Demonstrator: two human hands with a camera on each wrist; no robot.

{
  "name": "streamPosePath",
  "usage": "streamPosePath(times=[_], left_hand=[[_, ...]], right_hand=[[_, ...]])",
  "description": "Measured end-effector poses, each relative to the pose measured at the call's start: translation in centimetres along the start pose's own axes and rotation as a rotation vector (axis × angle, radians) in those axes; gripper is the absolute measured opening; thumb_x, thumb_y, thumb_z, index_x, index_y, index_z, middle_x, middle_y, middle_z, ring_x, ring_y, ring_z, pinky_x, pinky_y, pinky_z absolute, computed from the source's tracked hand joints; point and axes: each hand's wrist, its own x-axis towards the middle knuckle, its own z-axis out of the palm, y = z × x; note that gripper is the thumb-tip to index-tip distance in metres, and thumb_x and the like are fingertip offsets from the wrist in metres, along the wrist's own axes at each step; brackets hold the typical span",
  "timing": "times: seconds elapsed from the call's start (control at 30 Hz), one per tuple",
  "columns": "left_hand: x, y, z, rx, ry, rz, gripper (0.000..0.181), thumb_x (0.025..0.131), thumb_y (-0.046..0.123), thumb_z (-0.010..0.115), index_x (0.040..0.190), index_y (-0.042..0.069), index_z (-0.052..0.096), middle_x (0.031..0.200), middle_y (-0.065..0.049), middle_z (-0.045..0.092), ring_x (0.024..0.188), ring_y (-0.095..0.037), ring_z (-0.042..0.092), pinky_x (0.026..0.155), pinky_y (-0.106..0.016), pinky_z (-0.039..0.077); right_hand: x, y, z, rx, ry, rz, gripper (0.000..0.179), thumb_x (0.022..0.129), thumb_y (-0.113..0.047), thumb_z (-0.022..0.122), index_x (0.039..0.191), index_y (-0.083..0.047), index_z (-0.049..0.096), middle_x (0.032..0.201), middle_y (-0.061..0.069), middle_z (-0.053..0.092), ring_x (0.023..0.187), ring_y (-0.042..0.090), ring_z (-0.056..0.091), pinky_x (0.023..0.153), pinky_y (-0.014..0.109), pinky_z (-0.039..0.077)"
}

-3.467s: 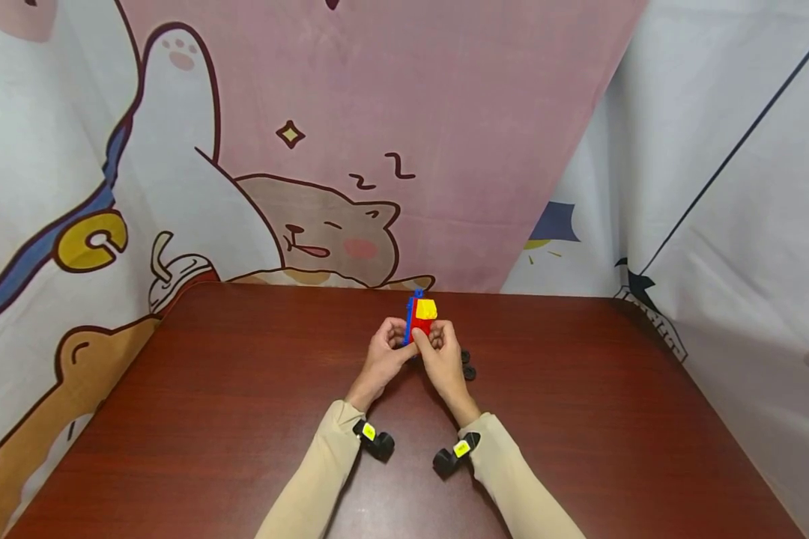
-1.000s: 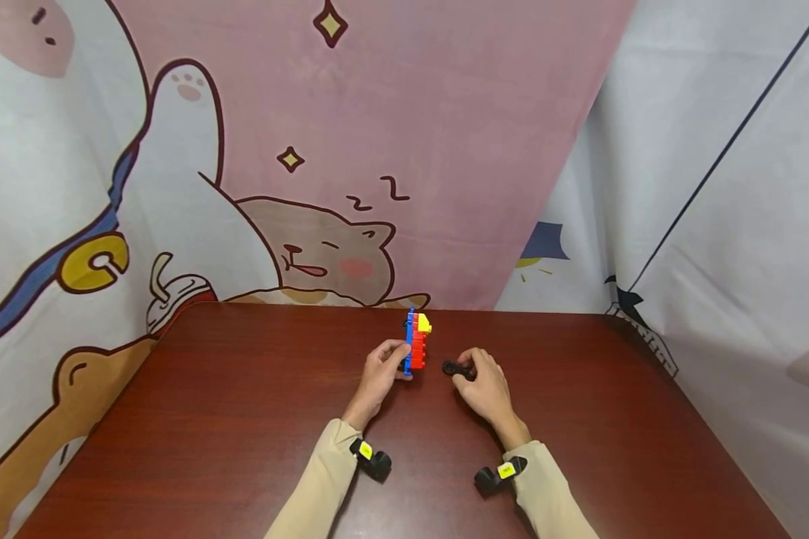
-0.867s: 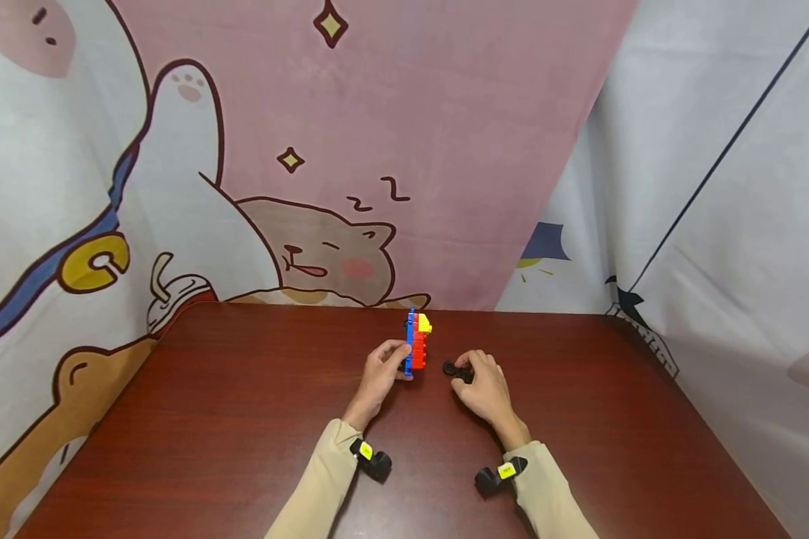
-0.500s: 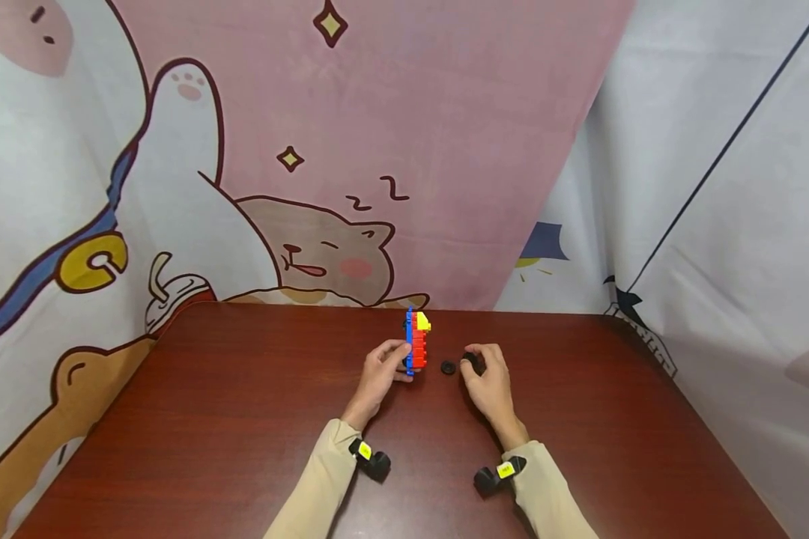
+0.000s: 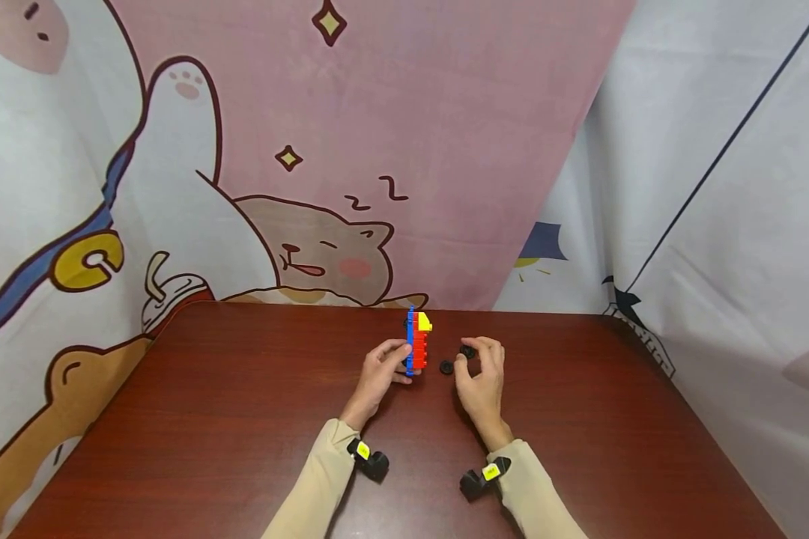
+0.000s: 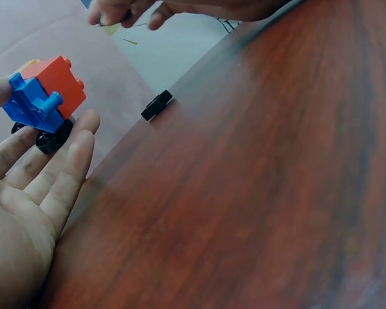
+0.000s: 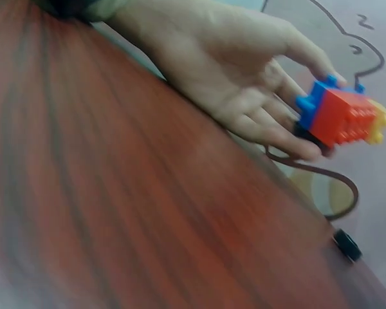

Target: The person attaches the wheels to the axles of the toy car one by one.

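A toy car (image 5: 420, 348) built of blocks, with a blue base, red bricks and a yellow one at its far end, is gripped by my left hand (image 5: 375, 378). Its blue base faces the palm, and a black wheel (image 6: 55, 136) shows under that base in the left wrist view. My right hand (image 5: 482, 382) pinches a loose black wheel (image 5: 467, 350) between thumb and forefinger, to the right of the car. Between car and right hand, another black wheel (image 5: 446, 367) lies flat on the table; the right wrist view also catches this wheel (image 7: 347, 246).
The reddish-brown wooden table (image 5: 243, 419) extends around both arms. Behind its far edge hangs a pink and white cloth (image 5: 445, 150) with cartoon animals. Each wrist wears a black camera, one on the left sleeve (image 5: 317, 479) and one on the right sleeve (image 5: 532, 486).
My right hand has left the car, reached the loose wheels and taken one up, then shifted slightly away and left with it. My left hand keeps the car, now turned more side-on.
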Motion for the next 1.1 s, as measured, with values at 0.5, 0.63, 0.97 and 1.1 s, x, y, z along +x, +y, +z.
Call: streamPosePath(times=[0.5, 0.63, 0.97, 1.1], left_hand=[[0.0, 0.1, 0.3, 0.033, 0.005, 0.014, 0.036, 0.099, 0.021, 0.062, 0.123, -0.005, 0.060, 0.089, -0.003, 0.073, 0.072, -0.014, 0.072, 0.063, -0.033, 0.060], [0.0, 0.3, 0.4, 0.044, 0.001, 0.007, 0.037, 0.099, 0.023, 0.063, 0.124, -0.004, 0.061, 0.090, -0.004, 0.073, 0.072, -0.014, 0.071, 0.064, -0.034, 0.060], [-0.1, 0.5, 0.2, 0.070, 0.008, -0.017, 0.034, 0.100, 0.021, 0.061, 0.124, -0.003, 0.062, 0.102, -0.027, 0.069, 0.081, -0.032, 0.071, 0.069, -0.041, 0.061], [-0.1, 0.2, 0.1, 0.088, -0.008, -0.017, 0.035, 0.101, 0.018, 0.058, 0.126, -0.007, 0.059, 0.106, -0.031, 0.067, 0.077, -0.023, 0.069, 0.071, -0.046, 0.061]], right_hand=[[-0.1, -1.2, 1.2, 0.026, -0.035, -0.035, 0.030, 0.086, 0.001, 0.070, 0.114, 0.004, 0.064, 0.111, 0.016, 0.059, 0.099, 0.028, 0.056, 0.084, 0.043, 0.045], [-0.3, -1.5, 1.4, 0.024, -0.039, -0.047, 0.031, 0.086, 0.001, 0.070, 0.115, 0.004, 0.064, 0.112, 0.015, 0.058, 0.101, 0.026, 0.055, 0.081, 0.039, 0.046], [-1.0, -3.1, 2.7, 0.066, -0.075, -0.062, 0.033, 0.086, -0.001, 0.071, 0.118, -0.001, 0.063, 0.111, 0.014, 0.057, 0.092, 0.023, 0.053, 0.074, 0.040, 0.049], [-1.2, -3.3, 2.8, 0.067, -0.076, -0.080, 0.034, 0.085, 0.001, 0.071, 0.118, -0.002, 0.064, 0.111, 0.013, 0.058, 0.090, 0.022, 0.053, 0.072, 0.036, 0.048]])
